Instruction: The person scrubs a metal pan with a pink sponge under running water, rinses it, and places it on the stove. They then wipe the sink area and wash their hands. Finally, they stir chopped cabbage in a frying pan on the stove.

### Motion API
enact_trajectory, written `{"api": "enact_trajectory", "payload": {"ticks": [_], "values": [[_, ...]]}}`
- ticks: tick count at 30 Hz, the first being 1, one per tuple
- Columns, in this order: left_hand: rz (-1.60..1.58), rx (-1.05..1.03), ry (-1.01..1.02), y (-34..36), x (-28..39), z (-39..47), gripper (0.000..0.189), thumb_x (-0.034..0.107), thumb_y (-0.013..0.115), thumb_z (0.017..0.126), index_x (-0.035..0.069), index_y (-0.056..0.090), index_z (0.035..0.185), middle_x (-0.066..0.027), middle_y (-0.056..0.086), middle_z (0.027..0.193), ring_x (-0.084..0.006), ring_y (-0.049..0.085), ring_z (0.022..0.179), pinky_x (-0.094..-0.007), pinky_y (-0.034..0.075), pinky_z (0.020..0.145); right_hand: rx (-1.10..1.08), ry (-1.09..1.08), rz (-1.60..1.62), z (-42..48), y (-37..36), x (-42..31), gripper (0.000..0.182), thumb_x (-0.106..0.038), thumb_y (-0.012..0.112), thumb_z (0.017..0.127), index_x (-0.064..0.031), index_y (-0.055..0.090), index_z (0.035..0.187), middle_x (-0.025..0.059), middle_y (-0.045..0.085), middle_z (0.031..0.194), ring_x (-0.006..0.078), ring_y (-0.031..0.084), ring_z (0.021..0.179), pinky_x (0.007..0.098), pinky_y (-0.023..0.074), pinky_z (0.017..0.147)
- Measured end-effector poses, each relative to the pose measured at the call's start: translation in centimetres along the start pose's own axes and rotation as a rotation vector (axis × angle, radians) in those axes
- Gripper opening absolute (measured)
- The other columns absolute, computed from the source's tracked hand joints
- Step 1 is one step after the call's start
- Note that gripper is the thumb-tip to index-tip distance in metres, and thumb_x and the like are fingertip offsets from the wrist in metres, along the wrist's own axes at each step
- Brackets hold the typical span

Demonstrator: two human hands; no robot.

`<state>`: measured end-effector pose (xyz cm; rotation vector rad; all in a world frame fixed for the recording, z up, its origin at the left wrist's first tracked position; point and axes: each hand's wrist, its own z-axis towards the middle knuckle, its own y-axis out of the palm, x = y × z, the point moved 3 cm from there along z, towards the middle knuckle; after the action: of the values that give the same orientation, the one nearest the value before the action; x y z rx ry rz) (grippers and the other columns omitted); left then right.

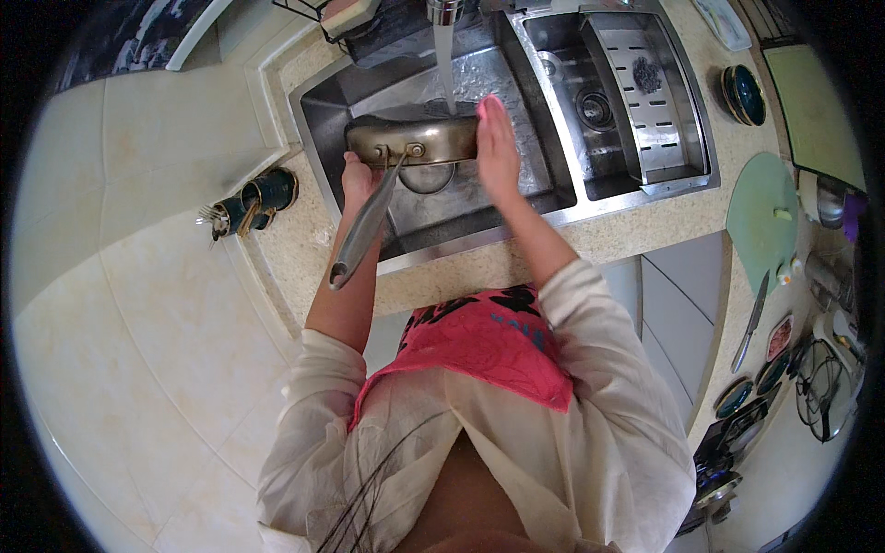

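A stainless steel saucepan is tipped over the left sink basin, its long handle pointing back towards me. My left hand grips the pan's left side, fingers partly hidden behind it. On the opposite side, my right hand presses a pink sponge to the pan's wall; most of the sponge is covered by my fingers. Water streams from the faucet just behind the pan. Under the pan a round metal piece shows in the basin.
The right basin holds a slotted steel tray with a wire scourer. Dark cutlery cups stand at left. On the right counter are stacked bowls, a green cutting board, a knife and several dishes.
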<state>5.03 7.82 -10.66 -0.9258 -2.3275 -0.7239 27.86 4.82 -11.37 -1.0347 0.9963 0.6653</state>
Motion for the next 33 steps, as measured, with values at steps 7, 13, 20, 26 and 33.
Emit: {"api": "enact_trajectory", "payload": {"ticks": [7,13,20,26,33], "values": [[0.06,-0.07,-0.012,3.9,0.5,-4.1,0.053,0.043,0.019,0.1,0.003,0.046,0.121,-0.0125,0.056,0.117,-0.0274,0.056,0.105,-0.0446,0.046,0.092,-0.326,-0.312,0.216,-1.3,-1.0,-8.7,0.028,-0.011,0.053,0.089,-0.0044,0.06,0.115,0.0145,0.055,0.125,0.0293,0.05,0.119,0.0365,0.035,0.102],[0.031,-0.072,-0.045,4.6,0.3,-4.9,0.049,0.043,0.024,0.1,0.004,0.046,0.119,-0.0098,0.058,0.111,-0.0246,0.058,0.099,-0.0421,0.049,0.085,-0.729,-0.306,0.177,3.7,0.9,-8.9,0.023,-0.001,0.065,0.072,-0.0065,0.062,0.094,0.0124,0.059,0.105,0.032,0.057,0.103,0.0349,0.0461,0.087],[0.009,-0.158,-0.033,4.2,-0.5,-4.3,0.048,0.044,0.029,0.1,0.004,0.048,0.117,-0.0083,0.058,0.11,-0.0236,0.059,0.096,-0.0404,0.049,0.085,-0.75,-0.264,0.233,3.3,1.0,-8.7,0.046,0.0,0.066,0.069,-0.0103,0.059,0.114,0.0134,0.054,0.125,0.0305,0.054,0.112,0.0341,0.0427,0.096],[0.07,-0.243,-0.028,4.5,-0.7,-5.4,0.05,0.046,0.031,0.099,0.003,0.051,0.115,-0.0106,0.059,0.111,-0.0239,0.059,0.098,-0.0397,0.046,0.09,-0.554,0.045,0.345,1.8,1.3,-3.7,0.038,-0.001,0.049,0.089,-0.0049,0.054,0.126,0.012,0.056,0.127,0.0206,0.052,0.119,0.0276,0.0378,0.099],[0.255,-0.346,-0.052,6.5,-0.6,-9.0,0.073,0.062,0.018,0.093,0.004,0.042,0.13,-0.0146,0.049,0.129,-0.0236,0.051,0.117,-0.0376,0.041,0.099,-0.525,-0.598,-0.059,-0.2,0.9,-11.9,0.041,-0.019,0.045,0.091,-0.0043,0.049,0.129,0.013,0.038,0.142,0.031,0.03,0.134,0.046,0.0178,0.111]]}}
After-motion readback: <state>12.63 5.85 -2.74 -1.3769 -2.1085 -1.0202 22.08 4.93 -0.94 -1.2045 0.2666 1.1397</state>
